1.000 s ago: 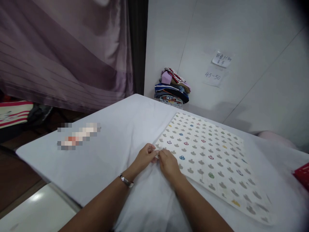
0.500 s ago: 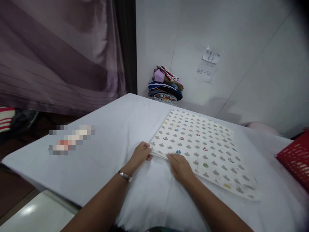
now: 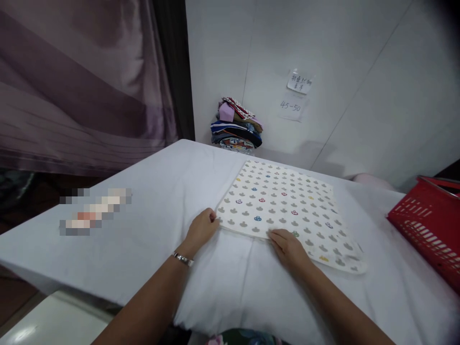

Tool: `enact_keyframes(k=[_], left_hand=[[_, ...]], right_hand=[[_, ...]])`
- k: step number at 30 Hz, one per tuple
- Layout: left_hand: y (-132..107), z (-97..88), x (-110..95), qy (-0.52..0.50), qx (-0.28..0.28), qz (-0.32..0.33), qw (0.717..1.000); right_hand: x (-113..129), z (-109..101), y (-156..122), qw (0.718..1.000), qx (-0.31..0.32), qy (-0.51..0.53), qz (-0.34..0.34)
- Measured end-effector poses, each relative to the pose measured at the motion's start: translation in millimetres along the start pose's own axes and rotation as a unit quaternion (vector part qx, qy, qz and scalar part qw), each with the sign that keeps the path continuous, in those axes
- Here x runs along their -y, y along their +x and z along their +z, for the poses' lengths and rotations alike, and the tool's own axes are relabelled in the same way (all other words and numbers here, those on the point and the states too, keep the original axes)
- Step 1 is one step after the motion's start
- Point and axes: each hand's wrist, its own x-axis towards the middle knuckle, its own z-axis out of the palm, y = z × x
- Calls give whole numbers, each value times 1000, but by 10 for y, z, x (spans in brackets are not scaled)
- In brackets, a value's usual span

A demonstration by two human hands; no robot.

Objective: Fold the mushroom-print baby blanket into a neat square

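The left hand (image 3: pixel 201 231) pinches the patterned cloth (image 3: pixel 280 203) by its corner; the right hand (image 3: pixel 289 249) touches the near edge, grip unclear from here; left of their fingers stretches white tabletop (image 3: pixel 158 203).

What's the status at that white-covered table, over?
Left hand at near-left corner, right hand on near edge of white printed fabric sheet. Sheet spread on white-covered table. Red slotted plastic basket at right, apart from sheet.
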Motion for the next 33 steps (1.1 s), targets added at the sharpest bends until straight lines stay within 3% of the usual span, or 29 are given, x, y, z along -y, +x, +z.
enact_keyframes(k=[3,8,11,17,27,33], left_hand=[[-32,-20,-10,7,-14,56,998],[-47,16,-16,-40,35,190,980],[-26,54,-8,-31,48,227,972],[-2,75,-15,-24,68,254,965],[9,96,-48,25,27,272,962],[22,111,-42,46,35,284,957]], right_hand=[[59,27,84,1000,4,0,2],[123,66,177,1000,4,7,6],[136,76,198,999,-13,19,26],[127,119,187,998,-46,35,33],[140,131,189,996,-77,25,29],[100,145,213,997,-79,-6,19]])
